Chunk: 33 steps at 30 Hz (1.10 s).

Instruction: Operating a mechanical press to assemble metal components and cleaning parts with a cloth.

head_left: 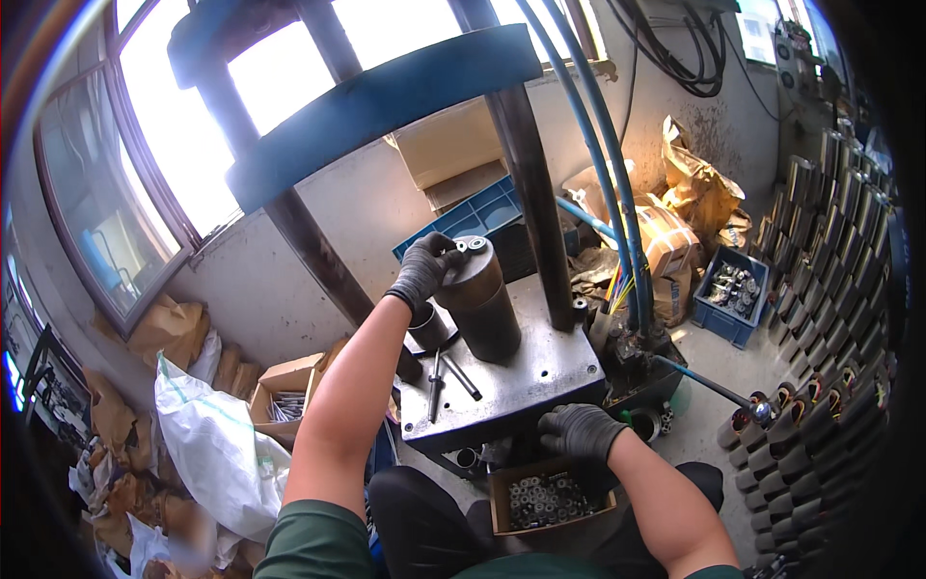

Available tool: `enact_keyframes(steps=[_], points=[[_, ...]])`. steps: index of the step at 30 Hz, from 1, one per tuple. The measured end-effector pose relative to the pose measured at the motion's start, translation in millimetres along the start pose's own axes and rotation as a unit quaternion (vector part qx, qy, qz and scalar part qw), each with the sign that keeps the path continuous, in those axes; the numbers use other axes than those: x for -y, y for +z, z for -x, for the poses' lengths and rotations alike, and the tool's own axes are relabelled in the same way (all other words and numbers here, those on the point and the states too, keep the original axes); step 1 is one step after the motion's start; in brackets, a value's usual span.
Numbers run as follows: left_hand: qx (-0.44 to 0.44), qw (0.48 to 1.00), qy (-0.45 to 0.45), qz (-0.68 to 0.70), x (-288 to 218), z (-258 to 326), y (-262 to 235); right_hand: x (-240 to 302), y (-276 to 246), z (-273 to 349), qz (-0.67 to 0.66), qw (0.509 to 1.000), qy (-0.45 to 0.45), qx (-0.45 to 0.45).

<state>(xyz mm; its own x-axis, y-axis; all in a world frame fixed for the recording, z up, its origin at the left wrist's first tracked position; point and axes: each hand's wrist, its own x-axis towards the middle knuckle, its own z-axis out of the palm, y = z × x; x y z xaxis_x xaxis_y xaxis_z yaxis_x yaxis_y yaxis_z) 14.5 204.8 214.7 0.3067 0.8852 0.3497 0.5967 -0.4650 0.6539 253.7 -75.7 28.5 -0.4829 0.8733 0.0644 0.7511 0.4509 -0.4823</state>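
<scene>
My left hand [422,270], in a dark grey glove, reaches to the top of a thick steel cylinder [480,304]. Its fingers are closed at a small ring-shaped bearing [461,246]. Beside that one a second bearing [476,244] lies flat on the cylinder top. The cylinder stands upright on the metal press table [540,357]. At the table's front edge hovers my right hand [582,432], gloved too, its fingers curled and pressed together; what they hold, if anything, is hidden. Below it, a cardboard box [501,507] contains many small bearings.
Blue press crossbeam [386,106] and dark columns [536,193] frame the table. Left of the cylinder are a short tube [427,328] and two rods [435,386]. A lever with a ball end [762,413] juts right toward stacked metal tubes [820,261]. A white sack [207,444] lies left.
</scene>
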Motion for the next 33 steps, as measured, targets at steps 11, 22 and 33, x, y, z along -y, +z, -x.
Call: enact_keyframes(steps=[11, 22, 33], points=[[-0.150, 0.986, 0.014, 0.066, 29.2, 76.7, -11.5, -33.9, 24.9, 2.9, -0.008, 0.998, -0.008, 0.065], [0.204, 0.906, -0.228, -0.293, 126.5, 211.5, 28.3, -23.3, 13.8, 1.6, 0.042, 0.995, 0.025, 0.083], [-0.034, 0.944, -0.124, 0.304, 145.0, 215.7, 35.8, 62.4, -101.6, 97.7, 0.093, 0.967, -0.108, -0.213]])
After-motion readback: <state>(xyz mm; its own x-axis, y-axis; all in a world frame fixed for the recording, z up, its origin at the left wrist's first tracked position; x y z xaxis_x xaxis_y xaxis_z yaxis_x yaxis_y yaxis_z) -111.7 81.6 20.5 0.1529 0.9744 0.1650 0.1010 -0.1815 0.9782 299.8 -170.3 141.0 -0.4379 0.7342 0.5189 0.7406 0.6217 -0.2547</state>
